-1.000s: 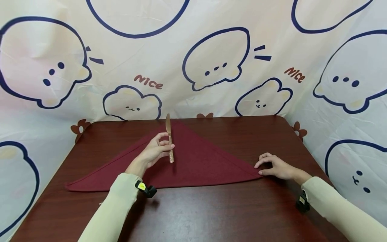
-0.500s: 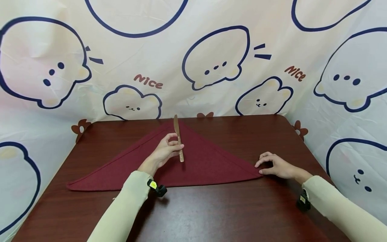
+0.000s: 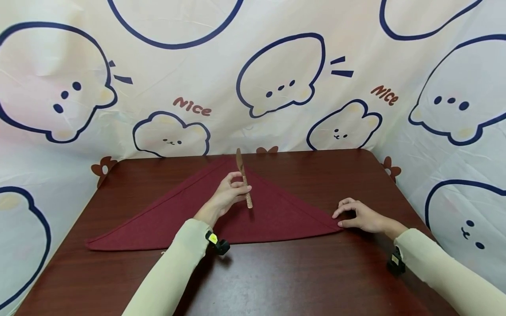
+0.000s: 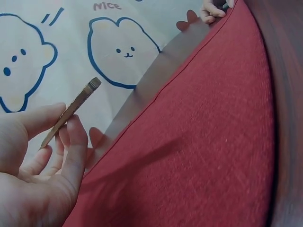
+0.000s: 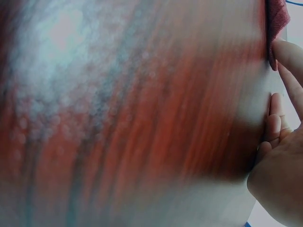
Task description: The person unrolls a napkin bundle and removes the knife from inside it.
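Observation:
In the head view my left hand (image 3: 228, 194) holds a gold table knife (image 3: 240, 162) by its speckled handle, pinched between thumb and fingers. Its blade points away from me, above a dark red cloth napkin (image 3: 272, 215) folded into a triangle. The left wrist view shows the knife (image 4: 71, 109) apart from the cloth, casting a shadow on it. At the napkin's right corner, my right hand (image 3: 363, 218) pinches the cloth tip with its thumb and index finger. Only the cloth's tip (image 5: 278, 23) shows in the right wrist view, touching a finger.
The napkin lies on a dark brown wooden table (image 3: 276, 276), its peak near the back edge. A pale curtain (image 3: 225, 79) with cartoon drawings hangs behind and along the sides. Bare wood lies in front of the napkin's long edge.
My left hand has moved to the right over the napkin with the knife, whose blade now leans slightly left. The right hand and the napkin have stayed in place.

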A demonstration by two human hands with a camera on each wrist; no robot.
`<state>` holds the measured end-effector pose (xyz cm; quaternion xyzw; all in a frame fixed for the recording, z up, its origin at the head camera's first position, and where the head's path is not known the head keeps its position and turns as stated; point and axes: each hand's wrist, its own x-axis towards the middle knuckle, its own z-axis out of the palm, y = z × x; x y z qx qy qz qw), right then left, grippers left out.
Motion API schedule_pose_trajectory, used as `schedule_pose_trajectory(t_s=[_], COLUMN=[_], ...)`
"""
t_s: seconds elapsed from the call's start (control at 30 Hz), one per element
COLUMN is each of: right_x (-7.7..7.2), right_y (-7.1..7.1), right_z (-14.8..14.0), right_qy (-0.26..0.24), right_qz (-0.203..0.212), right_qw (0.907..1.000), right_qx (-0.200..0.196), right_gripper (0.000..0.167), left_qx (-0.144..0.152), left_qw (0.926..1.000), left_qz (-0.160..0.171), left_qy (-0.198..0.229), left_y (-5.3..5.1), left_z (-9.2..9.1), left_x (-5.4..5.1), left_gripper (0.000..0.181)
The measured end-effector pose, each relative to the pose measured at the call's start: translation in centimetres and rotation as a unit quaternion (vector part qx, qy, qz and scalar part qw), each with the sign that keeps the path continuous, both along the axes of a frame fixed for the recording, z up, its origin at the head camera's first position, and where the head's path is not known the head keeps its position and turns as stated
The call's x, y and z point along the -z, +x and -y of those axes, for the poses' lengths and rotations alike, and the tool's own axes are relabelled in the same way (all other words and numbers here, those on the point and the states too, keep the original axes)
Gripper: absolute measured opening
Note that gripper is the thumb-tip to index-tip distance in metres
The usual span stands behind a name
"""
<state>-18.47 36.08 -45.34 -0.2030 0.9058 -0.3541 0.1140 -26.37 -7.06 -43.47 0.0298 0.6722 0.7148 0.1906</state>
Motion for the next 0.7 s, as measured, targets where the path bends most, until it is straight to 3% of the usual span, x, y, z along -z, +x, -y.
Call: schedule_pose_trajectory(t_s=[0.7], right_x=[0.1], right_y=[-0.2], right_z=[-0.3], right_qy=[0.011], right_qz=[0.007], right_qw=[0.9999], right_qx=[0.003], right_gripper=[0.016], left_qx=[-0.009], left_qw=[0.9998], left_qz=[0.012], left_qy=[0.010], left_y=[-0.3], left_z=[-3.4], left_x=[-0.4], left_gripper=[0.062])
